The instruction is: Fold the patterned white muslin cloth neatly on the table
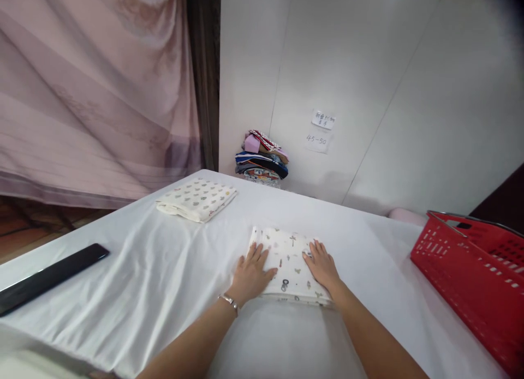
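A folded white cloth with small printed figures (290,259) lies on the white-covered table (155,281) in front of me. My left hand (250,274) rests flat on its left half, fingers stretched out and apart. My right hand (322,264) lies flat on its right half, fingers spread too. Neither hand grips anything. A silver bracelet sits on my left wrist.
A second folded printed cloth (196,199) lies at the table's far left. A red plastic basket (475,275) stands at the right edge. A long black bar (49,278) lies at the left. A stack of folded clothes (262,161) sits by the wall, under two paper notes.
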The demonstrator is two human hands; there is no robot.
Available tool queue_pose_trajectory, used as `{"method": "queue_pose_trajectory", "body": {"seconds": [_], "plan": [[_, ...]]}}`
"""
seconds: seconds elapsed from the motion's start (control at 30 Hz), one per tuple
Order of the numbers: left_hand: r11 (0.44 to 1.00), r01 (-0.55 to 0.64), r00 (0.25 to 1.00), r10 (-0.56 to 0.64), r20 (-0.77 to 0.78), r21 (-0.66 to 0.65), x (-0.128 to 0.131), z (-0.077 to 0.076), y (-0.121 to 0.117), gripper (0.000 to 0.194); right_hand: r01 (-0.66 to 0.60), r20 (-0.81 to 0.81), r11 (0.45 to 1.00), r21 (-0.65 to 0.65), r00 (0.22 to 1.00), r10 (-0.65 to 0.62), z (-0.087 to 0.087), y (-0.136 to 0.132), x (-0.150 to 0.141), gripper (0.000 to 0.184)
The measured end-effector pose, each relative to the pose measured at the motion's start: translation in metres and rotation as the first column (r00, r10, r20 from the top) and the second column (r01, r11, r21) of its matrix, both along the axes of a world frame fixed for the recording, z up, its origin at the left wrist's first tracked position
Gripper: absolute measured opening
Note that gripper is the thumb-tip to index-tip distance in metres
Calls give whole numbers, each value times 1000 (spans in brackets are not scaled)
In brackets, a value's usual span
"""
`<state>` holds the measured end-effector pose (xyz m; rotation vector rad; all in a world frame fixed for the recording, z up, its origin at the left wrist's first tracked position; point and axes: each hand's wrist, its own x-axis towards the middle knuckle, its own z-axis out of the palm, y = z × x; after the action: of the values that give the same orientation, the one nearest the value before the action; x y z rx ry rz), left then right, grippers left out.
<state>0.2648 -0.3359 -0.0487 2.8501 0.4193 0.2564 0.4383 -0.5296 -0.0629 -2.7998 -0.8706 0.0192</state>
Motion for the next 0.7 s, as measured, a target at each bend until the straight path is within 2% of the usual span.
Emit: {"method": "queue_pose_trajectory", "body": {"seconds": [0.13, 0.27, 0.37, 0.5, 0.7], "plan": [[1000, -4, 998, 3, -57, -25, 11, 14, -3, 66, 7, -8, 1000, 12, 1000, -7, -3, 0, 0, 63], [998, 1, 998, -5, 68, 66, 38, 27, 3, 71, 7, -25, 1000, 14, 1000, -7, -1, 1, 0, 65], [998, -55, 998, 54, 30, 15, 50, 19, 17, 71, -4, -22, 1000, 21, 1000, 5, -2, 0, 1, 64], [993, -103, 995, 102, -11, -59, 48, 3, 30, 70, -6, -15, 1000, 16, 1000, 7, -5, 0, 2, 62], [991, -121, 993, 120, -14, -50, 45, 2, 29, 70, 25, -74, 999, -23, 997, -27, 0, 2, 2, 61]]}}
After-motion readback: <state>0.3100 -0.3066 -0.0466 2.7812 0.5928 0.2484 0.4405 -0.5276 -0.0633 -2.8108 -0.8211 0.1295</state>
